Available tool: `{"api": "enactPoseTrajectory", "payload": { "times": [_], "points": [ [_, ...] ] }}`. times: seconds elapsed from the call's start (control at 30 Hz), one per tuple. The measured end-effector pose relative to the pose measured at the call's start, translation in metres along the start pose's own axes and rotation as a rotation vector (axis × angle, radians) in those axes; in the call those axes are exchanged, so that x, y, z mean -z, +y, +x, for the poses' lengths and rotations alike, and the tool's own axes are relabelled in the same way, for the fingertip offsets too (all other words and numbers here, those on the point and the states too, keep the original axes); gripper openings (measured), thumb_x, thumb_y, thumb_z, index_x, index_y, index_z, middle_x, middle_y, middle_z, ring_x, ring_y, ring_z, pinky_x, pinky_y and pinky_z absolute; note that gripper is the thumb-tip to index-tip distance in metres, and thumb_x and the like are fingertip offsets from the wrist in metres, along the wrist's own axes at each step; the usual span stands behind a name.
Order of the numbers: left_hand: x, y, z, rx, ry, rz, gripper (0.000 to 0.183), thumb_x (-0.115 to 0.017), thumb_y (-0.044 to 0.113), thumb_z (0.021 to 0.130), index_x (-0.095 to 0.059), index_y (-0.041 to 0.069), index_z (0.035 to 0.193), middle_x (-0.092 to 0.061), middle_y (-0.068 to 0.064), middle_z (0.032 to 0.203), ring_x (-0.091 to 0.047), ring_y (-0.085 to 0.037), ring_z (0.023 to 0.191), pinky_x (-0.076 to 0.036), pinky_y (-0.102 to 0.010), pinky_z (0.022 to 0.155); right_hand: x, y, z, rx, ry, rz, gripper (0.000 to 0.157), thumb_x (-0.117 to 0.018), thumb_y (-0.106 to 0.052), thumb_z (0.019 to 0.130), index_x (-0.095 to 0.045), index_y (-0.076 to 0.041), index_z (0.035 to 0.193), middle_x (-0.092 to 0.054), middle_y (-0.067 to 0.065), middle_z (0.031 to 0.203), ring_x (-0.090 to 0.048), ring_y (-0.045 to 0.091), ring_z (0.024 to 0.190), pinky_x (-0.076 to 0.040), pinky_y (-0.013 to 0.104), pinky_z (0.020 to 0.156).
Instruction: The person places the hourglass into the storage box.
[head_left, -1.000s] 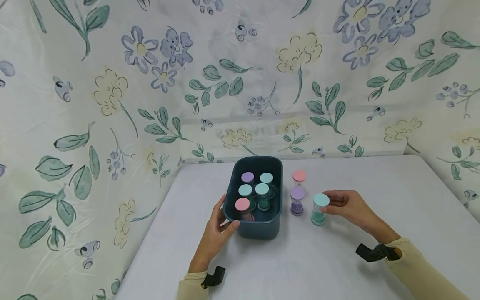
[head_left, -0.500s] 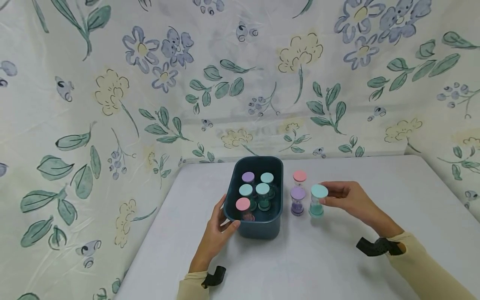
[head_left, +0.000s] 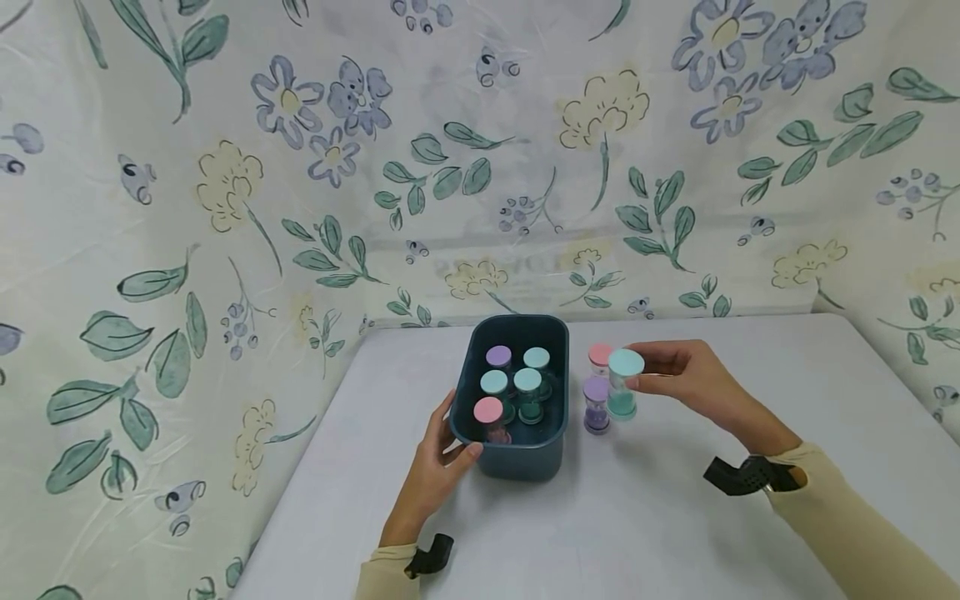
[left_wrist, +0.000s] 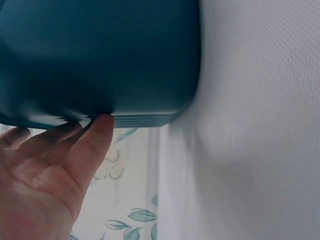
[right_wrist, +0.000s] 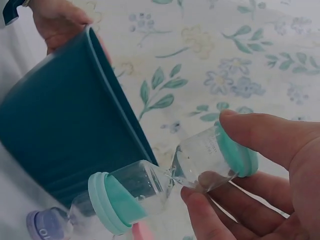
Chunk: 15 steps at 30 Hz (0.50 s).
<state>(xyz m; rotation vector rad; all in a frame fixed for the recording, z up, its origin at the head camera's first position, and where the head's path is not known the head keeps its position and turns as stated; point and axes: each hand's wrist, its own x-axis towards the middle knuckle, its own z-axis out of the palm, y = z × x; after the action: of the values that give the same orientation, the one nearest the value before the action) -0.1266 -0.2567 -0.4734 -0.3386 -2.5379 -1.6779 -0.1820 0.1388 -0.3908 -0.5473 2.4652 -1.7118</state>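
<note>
My right hand (head_left: 684,377) pinches a mint-capped sand timer (head_left: 623,385) between thumb and fingers, off the table. In the right wrist view, this timer (right_wrist: 172,175) is tilted, with mint sand in its lower bulb. A purple-capped sand timer (head_left: 597,407) and a pink-capped one (head_left: 600,356) stand beside the dark teal bin (head_left: 522,460); the held timer partly hides the pink one. Inside the bin are several timers with purple, mint and pink (head_left: 489,411) caps. My left hand (head_left: 432,472) holds the bin's near left corner, thumb at the front rim, fingers (left_wrist: 95,140) along its side.
A white-covered table (head_left: 675,517) lies under everything. Floral fabric (head_left: 450,167) hangs behind it and at both sides. Each wrist wears a black camera strap, with one (head_left: 750,476) below the right hand.
My right hand has lifted the mint-capped sand timer off the table and carried it left, near the purple and pink ones. The left hand stays at the bin.
</note>
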Motion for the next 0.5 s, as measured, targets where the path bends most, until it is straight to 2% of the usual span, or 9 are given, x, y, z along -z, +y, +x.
{"api": "enactPoseTrajectory", "payload": {
  "times": [0.27,0.5],
  "points": [
    [-0.001,-0.001,0.000,-0.002,-0.004,0.005,0.081,-0.069,0.023,0.098,-0.022,0.031,0.164,-0.047,-0.015,0.161,-0.055,-0.037,0.142,-0.052,-0.048,0.110,-0.002,-0.015,0.011,-0.014,-0.018,0.001,0.052,-0.077,-0.025,0.094,-0.063,-0.007,0.141,-0.072,0.015,0.132,-0.073,0.010,0.110,-0.061,0.023,0.093],
    [-0.001,0.000,0.000,-0.010,-0.001,0.000,0.081,-0.069,0.022,0.098,-0.022,0.030,0.164,-0.050,-0.016,0.159,-0.056,-0.037,0.141,-0.052,-0.048,0.110,-0.008,-0.029,0.025,0.010,-0.023,0.025,0.050,-0.078,-0.023,0.093,-0.065,-0.007,0.138,-0.073,0.015,0.130,-0.073,0.009,0.108,-0.060,0.022,0.093]
  ]
}}
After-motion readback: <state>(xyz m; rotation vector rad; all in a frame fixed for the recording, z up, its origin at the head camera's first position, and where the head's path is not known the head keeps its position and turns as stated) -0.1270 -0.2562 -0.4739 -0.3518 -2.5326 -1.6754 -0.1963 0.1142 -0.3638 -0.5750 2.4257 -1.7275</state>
